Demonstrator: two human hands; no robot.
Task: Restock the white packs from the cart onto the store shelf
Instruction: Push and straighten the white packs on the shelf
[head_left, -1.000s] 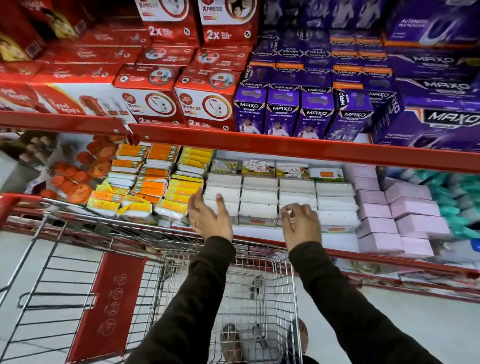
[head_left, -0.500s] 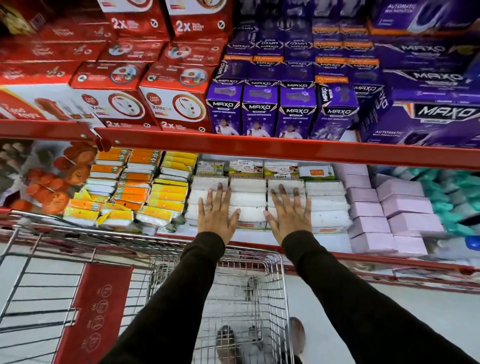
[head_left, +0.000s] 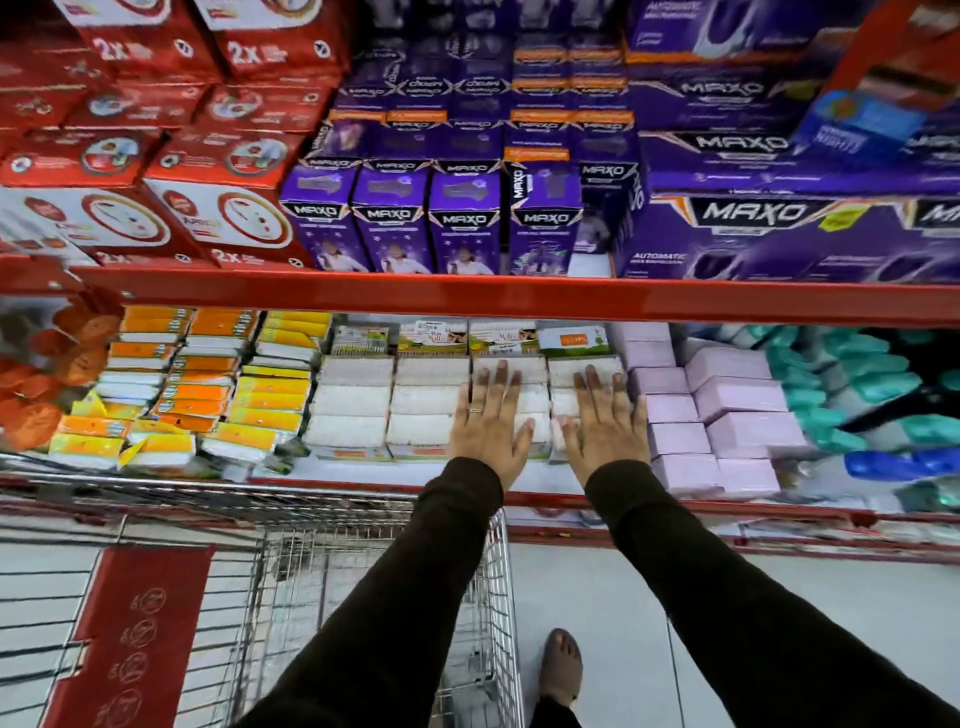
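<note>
Both hands, left (head_left: 488, 421) and right (head_left: 605, 423), are pressing flat, fingers spread, grasping nothing, against packs (head_left: 431, 400). Packs are probably light and soft; blur is limiting this. Gripping the short ends is looking best.

Above your hands: purple boxes (head_left: 465, 221) marked "MAXO"; larger purple carton (head_left: 753, 234), "MAXO", "AUTOMATIC". Up-left of them: red boxes (head_left: 249, 228), "2X". Other print unreadable.

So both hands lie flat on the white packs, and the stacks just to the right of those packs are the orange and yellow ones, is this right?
Not quite. In the head view the left hand and right hand do lie flat on the white packs, but the stacks to their right are the pale pink packs. The orange and yellow packs are on the left side.
</note>
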